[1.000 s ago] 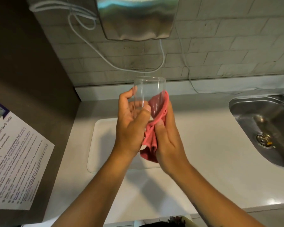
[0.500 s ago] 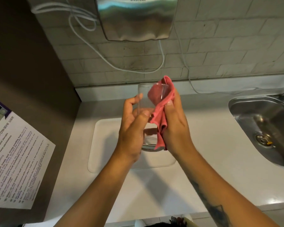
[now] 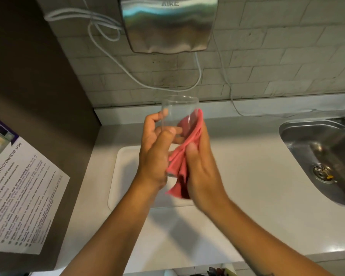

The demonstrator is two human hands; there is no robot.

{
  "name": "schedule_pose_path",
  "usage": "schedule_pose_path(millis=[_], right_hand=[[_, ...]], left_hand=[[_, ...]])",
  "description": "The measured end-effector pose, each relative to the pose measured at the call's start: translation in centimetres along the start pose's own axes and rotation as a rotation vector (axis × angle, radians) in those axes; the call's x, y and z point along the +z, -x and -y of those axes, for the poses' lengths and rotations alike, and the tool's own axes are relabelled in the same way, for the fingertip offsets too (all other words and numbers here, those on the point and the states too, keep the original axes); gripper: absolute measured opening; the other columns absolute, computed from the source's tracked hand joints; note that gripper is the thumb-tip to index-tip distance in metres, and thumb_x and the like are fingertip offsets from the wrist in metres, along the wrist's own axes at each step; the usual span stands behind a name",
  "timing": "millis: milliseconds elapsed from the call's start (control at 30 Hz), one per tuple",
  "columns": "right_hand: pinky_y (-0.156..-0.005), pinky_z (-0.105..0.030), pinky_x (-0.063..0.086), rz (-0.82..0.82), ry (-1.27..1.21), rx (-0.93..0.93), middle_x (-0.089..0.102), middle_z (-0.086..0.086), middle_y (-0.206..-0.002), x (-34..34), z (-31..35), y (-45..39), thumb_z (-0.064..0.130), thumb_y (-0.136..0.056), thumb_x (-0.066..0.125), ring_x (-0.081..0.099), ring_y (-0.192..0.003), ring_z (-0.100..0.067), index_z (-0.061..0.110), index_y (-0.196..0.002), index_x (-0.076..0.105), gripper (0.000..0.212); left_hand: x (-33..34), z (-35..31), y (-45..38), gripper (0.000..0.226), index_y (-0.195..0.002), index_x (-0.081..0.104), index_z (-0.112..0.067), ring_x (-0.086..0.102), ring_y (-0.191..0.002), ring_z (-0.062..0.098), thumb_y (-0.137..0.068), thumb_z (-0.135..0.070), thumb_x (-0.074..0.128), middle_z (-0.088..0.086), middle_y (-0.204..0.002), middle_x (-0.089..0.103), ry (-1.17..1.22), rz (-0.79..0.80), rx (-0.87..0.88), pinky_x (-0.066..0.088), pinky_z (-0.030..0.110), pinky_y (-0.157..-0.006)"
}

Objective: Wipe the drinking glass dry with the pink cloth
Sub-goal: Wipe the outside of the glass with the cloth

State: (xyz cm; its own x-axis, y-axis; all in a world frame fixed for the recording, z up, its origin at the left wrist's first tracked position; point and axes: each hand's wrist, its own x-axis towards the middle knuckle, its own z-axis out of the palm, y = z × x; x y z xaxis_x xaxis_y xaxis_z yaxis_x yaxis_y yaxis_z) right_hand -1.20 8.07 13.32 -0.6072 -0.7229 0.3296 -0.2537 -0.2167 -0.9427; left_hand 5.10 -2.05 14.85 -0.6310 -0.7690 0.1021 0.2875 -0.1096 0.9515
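Note:
A clear drinking glass (image 3: 178,108) is held upright above the counter, its rim toward the wall. My left hand (image 3: 155,152) wraps its left side, thumb and fingers around the body. My right hand (image 3: 202,172) presses the pink cloth (image 3: 184,154) against the glass's right side. The cloth's top edge reaches partway up the wall of the glass, and its lower folds hang between my palms. The base of the glass is hidden behind my hands and the cloth.
A white mat (image 3: 126,176) lies on the pale counter (image 3: 247,176) under my hands. A steel sink (image 3: 323,156) is at right. A metal hand dryer (image 3: 167,24) and loose cables (image 3: 100,30) hang on the tiled wall. A paper notice (image 3: 18,196) is on the brown panel at left.
My right hand slid the pink cloth down the glass from the rim to its lower side. The glass rim is uncovered again. My left hand kept its hold.

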Motion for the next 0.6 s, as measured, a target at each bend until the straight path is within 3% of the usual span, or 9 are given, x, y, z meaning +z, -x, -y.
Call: schedule_pose_path(millis=[67,133,200,300,367,433,467,533,600], right_hand=[[-0.135,-0.04,0.03,0.022,0.019,-0.021,0.029,0.003,-0.179,0.3,-0.7,1.2,0.024,-0.113,0.033,0.031,-0.165,-0.008,0.02,-0.174,0.006,0.067],[-0.129,-0.027,0.037,-0.006,-0.043,-0.007,0.036,0.002,-0.176,-0.4,-0.6,-0.1,0.027,-0.112,0.033,0.039,-0.16,-0.005,0.02,-0.173,0.013,0.065],[-0.117,-0.015,0.044,-0.069,-0.099,0.015,0.045,-0.001,-0.171,-1.2,0.2,-2.0,0.03,-0.112,0.033,0.05,-0.153,-0.006,0.023,-0.172,0.021,0.062],[-0.123,-0.027,0.046,-0.1,-0.111,-0.001,0.046,-0.002,-0.171,-1.4,0.5,-2.7,0.029,-0.112,0.033,0.052,-0.152,-0.016,0.026,-0.172,0.021,0.061],[-0.115,-0.015,0.046,-0.128,-0.079,0.009,0.051,0.011,-0.164,-1.3,0.2,-2.6,0.028,-0.112,0.034,0.054,-0.146,0.002,0.025,-0.171,0.026,0.06],[-0.106,-0.004,0.043,-0.154,-0.034,0.018,0.052,0.027,-0.154,-1.4,-0.1,-2.7,0.029,-0.112,0.035,0.054,-0.135,0.021,0.025,-0.169,0.032,0.057],[-0.108,-0.006,0.044,-0.162,-0.023,0.021,0.052,0.028,-0.153,-1.5,-0.1,-2.7,0.031,-0.112,0.035,0.053,-0.135,0.021,0.026,-0.169,0.033,0.057],[-0.121,-0.022,0.044,-0.154,-0.029,0.034,0.051,0.02,-0.162,-1.5,-0.1,-2.6,0.035,-0.111,0.035,0.051,-0.145,0.01,0.031,-0.17,0.03,0.059],[-0.13,-0.035,0.038,-0.115,-0.042,0.033,0.044,0.012,-0.171,-1.5,-0.1,-2.2,0.035,-0.112,0.035,0.046,-0.154,0.001,0.031,-0.172,0.025,0.061]], left_hand=[[-0.1,-0.2,-0.2,0.056,-0.133,0.056,-0.031,0.077,-0.085,0.019,-0.079,-0.042,0.066,0.022,-0.11,0.072,-0.018,0.006,0.02,0.063,0.03,-0.067],[0.4,0.1,0.0,0.056,-0.133,0.056,-0.034,0.076,-0.085,0.019,-0.079,-0.044,0.066,0.027,-0.112,0.071,-0.062,0.036,0.003,0.062,0.029,-0.068],[0.7,0.6,0.2,0.049,-0.133,0.057,-0.037,0.074,-0.083,0.021,-0.085,-0.041,0.065,0.021,-0.102,0.072,-0.066,0.072,-0.042,0.059,0.03,-0.067],[0.9,0.9,0.1,0.042,-0.133,0.054,-0.032,0.071,-0.099,0.023,-0.091,-0.038,0.058,0.012,-0.112,0.069,-0.123,0.033,-0.028,0.059,0.036,-0.081],[1.4,1.1,0.3,0.054,-0.132,0.046,-0.031,0.063,-0.113,0.016,-0.085,-0.053,0.06,0.005,-0.126,0.058,-0.313,-0.018,0.053,0.057,0.037,-0.093],[2.0,1.2,1.2,0.063,-0.131,0.04,-0.039,0.059,-0.107,-0.002,-0.079,-0.068,0.059,-0.01,-0.121,0.054,-0.437,-0.096,0.096,0.055,0.024,-0.086],[2.1,1.2,1.5,0.063,-0.131,0.04,-0.044,0.06,-0.106,-0.008,-0.078,-0.073,0.059,-0.016,-0.121,0.055,-0.466,-0.116,0.102,0.054,0.016,-0.082],[1.8,1.3,2.0,0.063,-0.132,0.042,-0.05,0.06,-0.107,-0.016,-0.078,-0.076,0.059,-0.024,-0.125,0.057,-0.476,-0.116,0.095,0.053,0.008,-0.078],[1.6,1.2,2.1,0.062,-0.132,0.044,-0.047,0.065,-0.106,-0.011,-0.077,-0.074,0.06,-0.021,-0.125,0.061,-0.447,-0.123,0.091,0.055,0.01,-0.076]])
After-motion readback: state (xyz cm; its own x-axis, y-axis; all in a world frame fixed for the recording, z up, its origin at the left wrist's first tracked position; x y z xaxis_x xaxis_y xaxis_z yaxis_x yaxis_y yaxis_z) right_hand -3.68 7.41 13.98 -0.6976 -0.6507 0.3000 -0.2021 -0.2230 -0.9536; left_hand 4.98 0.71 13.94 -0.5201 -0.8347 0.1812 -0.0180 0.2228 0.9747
